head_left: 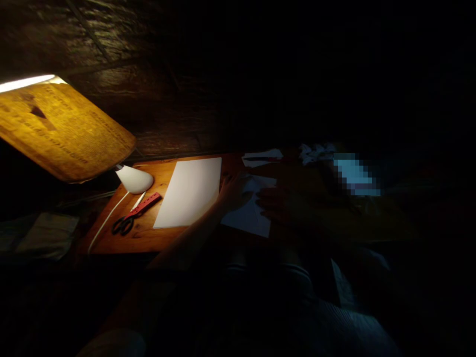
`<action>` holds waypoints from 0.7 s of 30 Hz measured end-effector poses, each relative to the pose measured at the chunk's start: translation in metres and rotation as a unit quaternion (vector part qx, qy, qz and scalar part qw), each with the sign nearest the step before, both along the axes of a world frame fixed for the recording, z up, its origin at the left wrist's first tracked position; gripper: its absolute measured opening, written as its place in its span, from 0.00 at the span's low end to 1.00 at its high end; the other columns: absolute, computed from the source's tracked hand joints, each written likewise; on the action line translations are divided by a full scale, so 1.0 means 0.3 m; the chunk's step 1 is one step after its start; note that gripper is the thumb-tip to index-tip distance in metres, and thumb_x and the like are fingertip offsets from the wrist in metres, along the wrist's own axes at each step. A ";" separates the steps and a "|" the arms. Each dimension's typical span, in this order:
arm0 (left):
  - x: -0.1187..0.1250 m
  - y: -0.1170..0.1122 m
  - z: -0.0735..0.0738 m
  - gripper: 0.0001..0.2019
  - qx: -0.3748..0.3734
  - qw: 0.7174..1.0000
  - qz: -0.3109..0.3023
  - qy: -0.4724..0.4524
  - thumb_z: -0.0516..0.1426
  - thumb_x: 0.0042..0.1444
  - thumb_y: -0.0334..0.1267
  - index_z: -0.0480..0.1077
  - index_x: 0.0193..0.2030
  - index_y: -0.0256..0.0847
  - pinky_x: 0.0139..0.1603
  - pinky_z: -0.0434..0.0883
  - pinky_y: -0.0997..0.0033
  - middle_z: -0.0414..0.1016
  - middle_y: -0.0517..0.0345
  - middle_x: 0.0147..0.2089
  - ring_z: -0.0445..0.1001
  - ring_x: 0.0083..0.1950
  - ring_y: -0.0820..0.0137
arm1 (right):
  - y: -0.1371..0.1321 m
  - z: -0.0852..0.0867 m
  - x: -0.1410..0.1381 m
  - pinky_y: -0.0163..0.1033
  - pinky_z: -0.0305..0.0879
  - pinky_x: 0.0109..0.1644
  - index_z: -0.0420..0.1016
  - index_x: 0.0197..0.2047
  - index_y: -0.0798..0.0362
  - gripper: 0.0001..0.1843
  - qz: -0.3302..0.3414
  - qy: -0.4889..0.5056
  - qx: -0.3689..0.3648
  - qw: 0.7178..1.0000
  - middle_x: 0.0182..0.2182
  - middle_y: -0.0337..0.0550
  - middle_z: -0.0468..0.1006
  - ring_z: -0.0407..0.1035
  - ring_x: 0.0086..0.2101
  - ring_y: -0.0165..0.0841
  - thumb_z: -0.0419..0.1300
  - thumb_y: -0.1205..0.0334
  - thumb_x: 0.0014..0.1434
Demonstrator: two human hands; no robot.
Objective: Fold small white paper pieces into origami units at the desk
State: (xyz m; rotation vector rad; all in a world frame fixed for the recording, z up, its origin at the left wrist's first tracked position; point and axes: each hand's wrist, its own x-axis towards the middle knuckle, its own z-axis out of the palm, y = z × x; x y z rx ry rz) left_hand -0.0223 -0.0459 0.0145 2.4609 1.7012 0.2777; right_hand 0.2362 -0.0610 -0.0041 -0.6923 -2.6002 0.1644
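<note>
The scene is very dark, lit only by a lamp at the left. My left hand (235, 192) rests on a white sheet of paper (250, 214) on the wooden table (148, 238), fingers pressed down on its upper part. My right hand (277, 206) lies on the same sheet's right edge in deep shadow; its fingers look curled against the paper, though the dim light hides any detail. A second, larger blank white sheet (190, 191) lies flat just left of my left hand.
A white lamp base (134, 178) with a cord (106, 220) stands at the table's left, under a yellow-lit shade (63, 129). A red ruler (146, 204) and black-handled scissors (124, 224) lie beside it. More paper pieces (262, 157) and crumpled paper (316, 151) sit at the far edge.
</note>
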 end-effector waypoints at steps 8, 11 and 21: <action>0.011 -0.010 0.014 0.32 -0.012 1.000 -0.001 -0.001 0.59 0.69 0.43 0.63 0.78 0.42 0.83 0.55 0.36 0.60 0.43 0.83 0.59 0.83 0.49 | 0.001 -0.001 0.006 0.62 0.68 0.69 0.82 0.64 0.47 0.19 0.017 0.001 0.004 1.000 0.65 0.52 0.81 0.74 0.66 0.46 0.59 0.54 0.76; 0.008 -0.010 0.011 0.31 -0.010 1.000 -0.001 -0.005 0.58 0.69 0.44 0.63 0.77 0.44 0.83 0.55 0.37 0.61 0.45 0.83 0.59 0.83 0.50 | -0.001 0.003 0.002 0.63 0.66 0.71 0.82 0.63 0.47 0.19 0.011 -0.011 0.002 1.000 0.66 0.52 0.81 0.74 0.66 0.48 0.59 0.54 0.75; -0.003 -0.005 0.002 0.29 0.003 1.000 -0.008 -0.014 0.58 0.70 0.45 0.64 0.77 0.45 0.83 0.54 0.36 0.62 0.46 0.82 0.59 0.83 0.51 | -0.022 0.020 -0.004 0.62 0.64 0.73 0.82 0.64 0.45 0.19 0.000 -0.017 -0.011 1.000 0.67 0.49 0.80 0.72 0.68 0.46 0.59 0.55 0.75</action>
